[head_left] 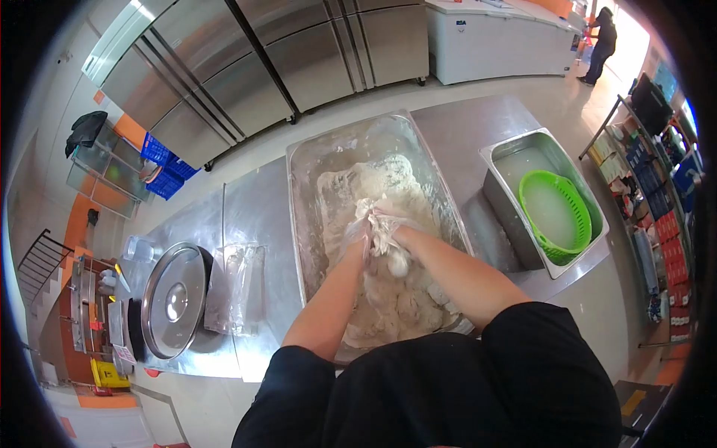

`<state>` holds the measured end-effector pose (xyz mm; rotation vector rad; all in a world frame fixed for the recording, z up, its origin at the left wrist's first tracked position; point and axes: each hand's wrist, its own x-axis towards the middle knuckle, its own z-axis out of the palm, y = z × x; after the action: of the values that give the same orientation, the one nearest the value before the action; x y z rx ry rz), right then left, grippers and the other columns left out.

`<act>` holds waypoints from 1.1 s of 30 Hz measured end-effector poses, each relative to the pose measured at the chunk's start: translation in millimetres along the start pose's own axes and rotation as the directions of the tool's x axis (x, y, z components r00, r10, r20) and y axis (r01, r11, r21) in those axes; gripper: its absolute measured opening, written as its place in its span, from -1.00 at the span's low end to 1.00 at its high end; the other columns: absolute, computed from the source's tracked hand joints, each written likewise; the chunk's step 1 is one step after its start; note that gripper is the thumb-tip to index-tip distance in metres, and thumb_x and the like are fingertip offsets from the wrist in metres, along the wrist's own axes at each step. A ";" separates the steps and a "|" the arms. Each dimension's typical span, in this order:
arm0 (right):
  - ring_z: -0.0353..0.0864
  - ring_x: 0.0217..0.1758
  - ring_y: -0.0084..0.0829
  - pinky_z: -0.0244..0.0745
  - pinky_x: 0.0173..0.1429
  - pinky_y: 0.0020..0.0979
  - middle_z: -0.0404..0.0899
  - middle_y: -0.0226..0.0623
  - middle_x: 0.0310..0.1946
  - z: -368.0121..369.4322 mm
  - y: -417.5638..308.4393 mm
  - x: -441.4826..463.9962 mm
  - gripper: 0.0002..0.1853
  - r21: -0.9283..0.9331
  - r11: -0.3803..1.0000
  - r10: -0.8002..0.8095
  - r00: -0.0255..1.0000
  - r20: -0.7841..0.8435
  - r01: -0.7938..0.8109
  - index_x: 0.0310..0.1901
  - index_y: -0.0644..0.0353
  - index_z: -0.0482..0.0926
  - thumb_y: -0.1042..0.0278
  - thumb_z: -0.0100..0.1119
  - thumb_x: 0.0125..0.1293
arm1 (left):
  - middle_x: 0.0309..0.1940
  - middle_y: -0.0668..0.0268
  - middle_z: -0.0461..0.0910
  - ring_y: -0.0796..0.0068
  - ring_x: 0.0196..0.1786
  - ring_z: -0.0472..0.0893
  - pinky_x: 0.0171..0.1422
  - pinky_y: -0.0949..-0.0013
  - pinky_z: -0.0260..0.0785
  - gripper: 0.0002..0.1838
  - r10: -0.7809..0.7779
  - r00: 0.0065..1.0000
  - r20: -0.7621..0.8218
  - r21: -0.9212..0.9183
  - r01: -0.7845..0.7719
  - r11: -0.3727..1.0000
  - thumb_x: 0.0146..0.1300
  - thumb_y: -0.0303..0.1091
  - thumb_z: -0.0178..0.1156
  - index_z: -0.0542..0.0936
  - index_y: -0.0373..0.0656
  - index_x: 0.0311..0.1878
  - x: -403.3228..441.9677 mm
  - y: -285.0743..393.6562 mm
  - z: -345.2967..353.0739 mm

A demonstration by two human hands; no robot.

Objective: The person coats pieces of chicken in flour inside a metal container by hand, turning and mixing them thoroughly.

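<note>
A large metal tub (301, 216) holds white flour (385, 183) heaped at its far side, with lumpy flour-covered pieces (396, 302) nearer to me. Over its middle, my left hand (357, 237) and my right hand (393, 224) come together. Both look dusted white, apparently in thin clear gloves. Between them is a flour-coated clump (383, 240), closed in by both hands; its exact kind cannot be made out. A rounded pale piece (398, 263) shows just below the hands. Flour and the clump partly hide the fingers.
On the right of the steel table (478, 119) stands a deep metal pan (504, 205) of cloudy liquid with a green basket (532, 216) in it. A round metal lid (175, 299) and a clear plastic bag (237, 287) lie left. A person (601, 46) stands far off.
</note>
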<state>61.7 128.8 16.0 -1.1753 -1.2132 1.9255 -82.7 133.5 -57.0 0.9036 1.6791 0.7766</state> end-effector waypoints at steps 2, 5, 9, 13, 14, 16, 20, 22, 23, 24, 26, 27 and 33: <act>0.37 0.02 -0.51 0.30 0.03 -0.44 0.44 -0.35 -0.07 12.9 -23.7 -26.9 -0.61 -0.266 0.964 -0.048 0.994 -0.096 0.021 0.03 0.10 0.40 0.13 0.01 0.19 | 0.01 0.10 0.40 0.20 0.04 0.40 0.11 0.25 0.18 -0.37 0.105 0.992 0.067 -0.119 -0.096 0.988 0.18 0.18 -0.24 0.38 -0.17 0.07 0.1 -6.9 3.0; 0.35 0.04 -0.54 0.32 0.03 -0.47 0.43 -0.33 -0.05 1.2 2.7 -0.8 -0.62 -0.238 0.955 -0.182 0.983 0.001 0.177 0.04 0.12 0.38 0.24 0.03 0.19 | 0.01 0.09 0.39 0.19 0.04 0.40 0.11 0.27 0.19 -0.46 0.197 0.980 0.034 -0.253 -0.182 0.950 0.22 0.05 -0.24 0.38 -0.18 0.06 -46.1 22.7 -0.8; 0.48 -0.16 -0.51 0.33 0.01 -0.51 0.49 -0.35 -0.11 13.5 -30.4 -19.8 -0.69 0.109 0.985 -0.139 0.990 0.038 0.134 0.00 0.17 0.42 0.34 -0.04 0.22 | -0.02 0.07 0.39 0.15 0.02 0.40 0.10 0.27 0.20 -0.57 0.344 0.932 -0.111 0.327 -0.293 0.899 0.26 -0.11 -0.22 0.38 -0.19 0.04 -113.3 83.0 -25.9; 0.48 -0.10 -0.41 0.36 -0.01 -0.49 0.48 -0.28 -0.08 12.7 -104.7 -74.8 -0.68 -0.788 0.597 -0.070 0.988 0.138 0.152 -0.03 0.25 0.42 0.48 -0.09 0.15 | -0.15 0.00 0.45 0.10 -0.05 0.43 0.07 0.23 0.22 -0.65 0.313 0.942 -0.121 0.544 -0.201 0.815 0.24 -0.21 -0.18 0.43 -0.21 -0.05 -145.9 79.5 -51.1; 0.47 -0.09 -0.38 0.35 0.00 -0.48 0.47 -0.25 -0.08 2.2 -106.7 -70.0 -0.67 -0.824 0.514 -0.109 0.971 0.215 0.240 -0.03 0.25 0.42 0.50 -0.09 0.12 | -0.16 0.01 0.45 0.12 -0.08 0.44 0.04 0.23 0.24 -0.66 0.206 0.970 -0.130 0.549 -0.103 0.829 0.23 -0.22 -0.15 0.43 -0.22 -0.07 -161.5 96.2 -57.3; 0.46 -0.05 -0.33 0.35 0.01 -0.46 0.46 -0.19 -0.07 -9.2 -117.7 -54.4 -0.64 -0.883 0.337 -0.085 0.944 0.318 0.328 -0.04 0.25 0.43 0.51 -0.09 0.07 | -0.22 0.01 0.46 0.13 -0.16 0.46 -0.02 0.21 0.27 -0.69 0.291 0.957 0.009 0.784 -0.187 0.592 0.20 -0.23 -0.11 0.43 -0.25 -0.12 -172.8 93.0 -64.2; 0.44 -0.01 -0.26 0.33 0.03 -0.39 0.45 -0.09 -0.06 1.3 -138.7 -7.8 -0.65 -0.977 -0.069 0.222 0.958 0.181 0.201 -0.10 0.27 0.45 0.41 -0.02 0.01 | -0.30 0.03 0.50 0.13 -0.15 0.48 -0.07 0.20 0.31 -0.76 0.246 0.885 0.395 0.915 -0.404 -0.014 0.09 -0.34 -0.06 0.48 -0.31 -0.28 -207.4 70.1 -61.9; 0.46 -0.05 -0.21 0.36 -0.02 -0.32 0.45 -0.03 -0.09 -25.1 -84.3 40.1 -0.69 -0.939 -0.270 0.203 0.966 0.160 0.213 -0.24 0.30 0.52 0.31 0.01 -0.01 | -0.28 0.04 0.51 0.16 -0.07 0.47 -0.06 0.21 0.33 -0.75 0.047 0.919 0.392 0.896 -0.393 0.209 0.03 -0.36 -0.01 0.50 -0.33 -0.28 -224.1 54.2 -55.6; 0.48 -0.09 -0.21 0.35 -0.03 -0.27 0.48 -0.03 -0.14 -37.7 -65.0 47.1 -0.67 -0.918 -0.345 0.197 0.971 0.134 0.197 -0.23 0.29 0.52 0.27 0.02 -0.01 | -0.25 0.03 0.51 0.17 -0.04 0.46 -0.07 0.21 0.34 -0.71 -0.037 0.907 0.420 0.844 -0.375 0.383 0.01 -0.35 0.02 0.50 -0.34 -0.24 -226.0 36.1 -51.9; 0.50 -0.13 -0.20 0.34 -0.05 -0.22 0.50 -0.04 -0.19 -45.8 -51.1 44.6 -0.65 -0.892 -0.415 0.188 0.976 0.106 0.177 -0.22 0.28 0.53 0.23 0.03 -0.02 | -0.21 0.02 0.50 0.17 -0.01 0.45 -0.07 0.22 0.35 -0.66 -0.213 0.889 0.405 0.890 -0.330 0.313 -0.02 -0.32 0.05 0.49 -0.32 -0.17 -226.2 24.8 -43.9; 0.50 -0.14 -0.21 0.34 -0.08 -0.22 0.51 -0.06 -0.21 -40.2 -38.2 31.3 -0.65 -0.836 -0.436 0.428 0.894 0.133 0.334 -0.22 0.27 0.53 0.23 0.03 -0.02 | -0.13 0.00 0.47 0.18 0.02 0.44 -0.03 0.23 0.33 -0.57 -0.440 0.850 0.289 0.952 -0.210 0.220 -0.05 -0.26 0.09 0.48 -0.29 -0.09 -222.2 15.2 -34.0; 0.50 -0.15 -0.22 0.34 -0.09 -0.22 0.52 -0.06 -0.22 -37.8 -30.0 22.1 -0.65 -0.802 -0.432 0.546 0.828 0.131 0.412 -0.22 0.26 0.53 0.23 0.03 -0.02 | -0.10 -0.01 0.46 0.17 0.03 0.43 0.00 0.22 0.31 -0.55 -0.497 0.842 0.212 0.970 -0.122 0.209 -0.06 -0.24 0.10 0.49 -0.26 -0.08 -220.2 12.8 -29.8; 0.52 -0.22 -0.26 0.38 -0.19 -0.25 0.54 -0.13 -0.31 -18.6 -1.2 -79.8 -0.73 -0.772 -0.202 0.713 0.631 0.306 0.602 -0.28 0.22 0.54 0.25 0.02 0.01 | -0.07 0.05 0.45 0.24 0.01 0.43 0.04 0.20 0.25 -0.57 -0.421 0.717 0.555 0.731 -0.179 0.659 -0.04 -0.18 0.10 0.51 -0.19 -0.09 -183.3 -44.3 -8.7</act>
<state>114.2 72.1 43.1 -0.6646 -3.9096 0.8567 -65.6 -47.0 -4.5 1.3943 1.2993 -0.4516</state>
